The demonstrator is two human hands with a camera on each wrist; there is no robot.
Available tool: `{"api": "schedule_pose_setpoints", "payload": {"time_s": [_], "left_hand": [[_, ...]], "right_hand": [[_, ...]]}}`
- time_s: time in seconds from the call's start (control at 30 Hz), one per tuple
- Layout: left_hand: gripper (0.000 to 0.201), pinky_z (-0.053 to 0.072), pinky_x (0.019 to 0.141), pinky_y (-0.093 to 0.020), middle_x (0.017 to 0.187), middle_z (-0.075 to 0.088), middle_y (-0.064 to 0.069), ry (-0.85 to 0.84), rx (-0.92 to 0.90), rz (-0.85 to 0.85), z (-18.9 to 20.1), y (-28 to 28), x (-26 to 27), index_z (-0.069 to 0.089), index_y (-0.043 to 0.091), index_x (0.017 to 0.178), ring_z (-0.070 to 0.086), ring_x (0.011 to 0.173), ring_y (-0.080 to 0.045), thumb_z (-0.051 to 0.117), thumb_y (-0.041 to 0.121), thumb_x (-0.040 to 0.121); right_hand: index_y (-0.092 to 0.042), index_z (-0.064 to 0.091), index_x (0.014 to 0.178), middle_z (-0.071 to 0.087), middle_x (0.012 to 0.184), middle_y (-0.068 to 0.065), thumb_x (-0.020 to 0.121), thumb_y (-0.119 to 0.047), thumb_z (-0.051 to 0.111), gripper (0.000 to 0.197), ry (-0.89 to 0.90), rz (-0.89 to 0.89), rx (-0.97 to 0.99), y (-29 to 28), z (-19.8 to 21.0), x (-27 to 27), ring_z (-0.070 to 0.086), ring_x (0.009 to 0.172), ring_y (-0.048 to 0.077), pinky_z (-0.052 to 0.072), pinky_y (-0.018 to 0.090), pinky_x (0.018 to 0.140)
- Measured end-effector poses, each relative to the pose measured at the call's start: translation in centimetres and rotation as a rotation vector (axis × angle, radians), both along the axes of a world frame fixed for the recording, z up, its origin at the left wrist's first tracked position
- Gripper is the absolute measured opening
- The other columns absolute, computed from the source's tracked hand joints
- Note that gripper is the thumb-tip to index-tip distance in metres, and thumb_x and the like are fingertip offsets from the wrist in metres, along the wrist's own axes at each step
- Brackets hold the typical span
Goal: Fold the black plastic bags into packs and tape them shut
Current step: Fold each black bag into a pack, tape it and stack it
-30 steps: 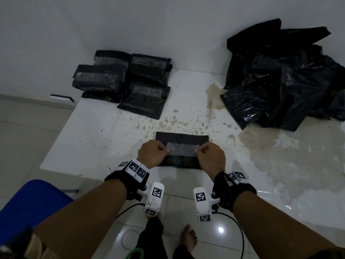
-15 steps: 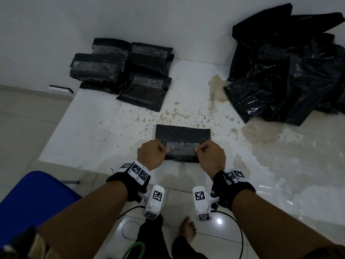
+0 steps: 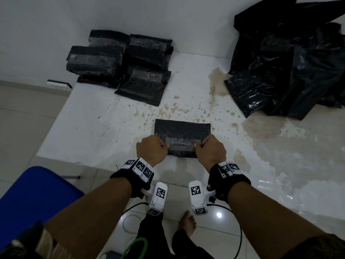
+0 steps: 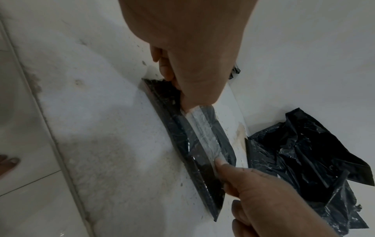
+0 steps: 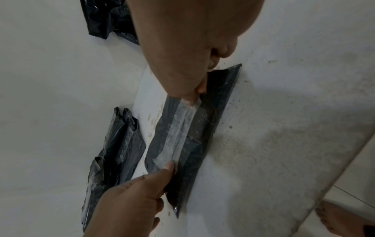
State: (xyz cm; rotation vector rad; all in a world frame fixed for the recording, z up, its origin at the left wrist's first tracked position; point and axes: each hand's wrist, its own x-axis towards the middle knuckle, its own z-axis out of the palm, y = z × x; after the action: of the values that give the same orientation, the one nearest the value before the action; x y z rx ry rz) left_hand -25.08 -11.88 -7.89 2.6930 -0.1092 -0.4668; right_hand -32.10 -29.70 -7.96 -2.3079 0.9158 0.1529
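From the head view, the folded pack (image 3: 182, 136) lies flat on the white table (image 3: 104, 128), right between the two hands, close to the table's near edge where both arms reach it easily. The left hand (image 3: 152, 150) and the right hand (image 3: 210, 149) each pinch one end of a clear strip of tape (image 3: 181, 144) stretched across the pack; holding it by both ends probably keeps the strip taut so it goes down without wrinkles over the fold. Beyond the left hand sits a stack of finished packs (image 3: 121, 60), and well beyond the right hand a heap of loose bags (image 3: 291, 68), likely so that done and undone work stay apart, with the working spot between them. In the left wrist view, the left thumb and fingers (image 4: 190, 102) are curled onto the near end of the tape (image 4: 205, 133), and the right hand (image 4: 259, 189) meets the strip at its far end, its thumb tip on the tape; the pack (image 4: 182, 137) lies flat under both, though whether the strip is fully stuck down cannot be told. In the right wrist view, the right fingertips (image 5: 192, 96) pinch one end of the tape (image 5: 178, 128), and the left hand (image 5: 129, 200) holds the other, its thumb pressed on the strip over the pack (image 5: 201, 144), with finished packs (image 5: 113, 157) just past it.
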Motion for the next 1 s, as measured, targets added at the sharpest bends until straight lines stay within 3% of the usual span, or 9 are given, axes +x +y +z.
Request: {"api": "schedule_pose_setpoints", "payload": {"time_s": [0.07, 0.17, 0.3, 0.4, 0.53, 0.73, 0.9, 0.97, 1.0], "left_hand": [[0.03, 0.05, 0.084, -0.037, 0.082, 0.071, -0.001, 0.006, 0.006, 0.041, 0.1, 0.1, 0.0, 0.062, 0.022, 0.066, 0.066, 0.089, -0.026, 0.068, 0.046, 0.084], [0.034, 0.046, 0.088, -0.038, 0.101, 0.066, -0.004, -0.023, -0.038, 0.123, 0.4, 0.7, 0.1, 0.059, 0.019, 0.088, 0.062, 0.1, -0.028, 0.074, 0.048, 0.077], [0.092, 0.038, 0.098, -0.045, 0.132, 0.045, -0.014, -0.075, -0.061, 0.196, 0.5, -0.2, -0.1, 0.043, 0.009, 0.131, 0.046, 0.121, -0.035, 0.078, 0.064, 0.065], [0.112, 0.036, 0.102, -0.047, 0.14, 0.039, -0.016, 0.001, -0.023, 0.202, -0.2, -1.7, 0.1, 0.032, 0.006, 0.141, 0.041, 0.126, -0.037, 0.07, 0.077, 0.062], [0.101, 0.042, 0.1, -0.047, 0.134, 0.044, -0.016, 0.073, -0.075, 0.233, -1.6, -2.0, 0.2, 0.041, 0.01, 0.135, 0.047, 0.12, -0.036, 0.072, 0.074, 0.063], [0.069, 0.051, 0.091, -0.043, 0.118, 0.061, -0.012, 0.12, -0.386, 0.341, -2.8, -0.3, 1.4, 0.056, 0.014, 0.119, 0.061, 0.106, -0.032, 0.074, 0.056, 0.068], [0.035, 0.046, 0.078, -0.033, 0.112, 0.066, -0.012, 0.106, -0.419, 0.317, -2.9, 0.4, 1.5, 0.059, 0.01, 0.116, 0.062, 0.101, -0.031, 0.066, 0.033, 0.09], [0.04, 0.048, 0.08, -0.034, 0.111, 0.066, -0.012, 0.134, -0.45, 0.3, -2.9, 0.7, 1.3, 0.06, 0.009, 0.117, 0.062, 0.101, -0.031, 0.063, 0.039, 0.09], [0.052, 0.05, 0.085, -0.036, 0.111, 0.065, -0.011, 0.148, -0.468, 0.295, -3.0, 0.7, 1.2, 0.06, 0.012, 0.117, 0.063, 0.101, -0.03, 0.064, 0.053, 0.085]], "right_hand": [[-0.009, 0.057, 0.105, 0.068, 0.102, 0.011, 0.09, -0.041, 0.066, 0.036, 0.026, 0.0, 0.002, -0.3, 0.0, -0.2, 0.064, 0.096, 0.032, 0.04, 0.028, 0.069], [-0.009, 0.053, 0.109, 0.067, 0.105, 0.013, 0.089, -0.045, 0.066, 0.044, 0.042, 0.003, -0.042, -0.5, -0.2, -0.3, 0.064, 0.096, 0.033, 0.041, 0.029, 0.068], [-0.005, 0.045, 0.116, 0.051, 0.114, 0.016, 0.077, -0.057, 0.071, 0.069, -0.102, -0.067, -0.204, 0.8, -0.7, -0.3, 0.055, 0.098, 0.036, 0.044, 0.035, 0.066], [-0.005, 0.043, 0.12, 0.045, 0.116, 0.017, 0.067, -0.07, 0.072, 0.09, -0.112, -0.081, -0.295, 2.3, -1.5, 0.3, 0.048, 0.102, 0.036, 0.051, 0.044, 0.073], [-0.012, 0.036, 0.128, 0.044, 0.124, 0.016, 0.068, -0.077, 0.066, 0.093, 0.015, -0.098, -0.153, 2.4, -2.1, 0.7, 0.048, 0.109, 0.038, 0.047, 0.047, 0.088], [-0.015, 0.05, 0.112, 0.059, 0.11, 0.011, 0.08, -0.062, 0.068, 0.061, -0.068, -0.175, 0.084, -0.9, -2.8, -0.2, 0.06, 0.096, 0.032, 0.042, 0.031, 0.07], [-0.016, 0.058, 0.104, 0.062, 0.098, 0.004, 0.09, -0.049, 0.063, 0.036, -0.058, -0.233, 0.154, -1.8, -2.8, 0.0, 0.062, 0.096, 0.029, 0.044, 0.03, 0.074], [-0.015, 0.06, 0.107, 0.066, 0.103, 0.006, 0.092, -0.049, 0.062, 0.038, -0.051, -0.209, 0.146, -2.0, -2.6, -0.3, 0.062, 0.098, 0.03, 0.042, 0.029, 0.074], [-0.014, 0.059, 0.109, 0.066, 0.105, 0.007, 0.09, -0.053, 0.061, 0.043, -0.055, -0.193, 0.147, -1.9, -2.5, -0.4, 0.062, 0.098, 0.03, 0.043, 0.03, 0.074]]}}
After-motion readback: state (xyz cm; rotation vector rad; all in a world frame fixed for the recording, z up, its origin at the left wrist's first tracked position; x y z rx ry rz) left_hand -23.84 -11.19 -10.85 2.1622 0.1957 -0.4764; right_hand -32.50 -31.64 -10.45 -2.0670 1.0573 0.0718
